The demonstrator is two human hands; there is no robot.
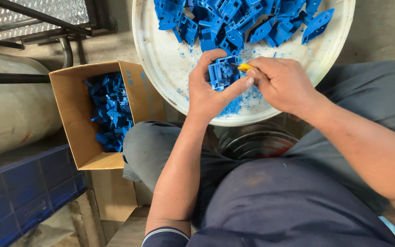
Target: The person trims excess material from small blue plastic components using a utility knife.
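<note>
My left hand grips a blue moulded plastic part over the near edge of a round white tray. My right hand is closed around a small yellow-handled tool, whose tip touches the part's upper right side. Several more blue plastic parts lie heaped at the far side of the tray. Blue shavings are scattered on the tray under my hands.
An open cardboard box at my left holds several blue parts. A large grey cylinder lies further left, a blue crate below it. A round metal rim sits under the tray between my knees.
</note>
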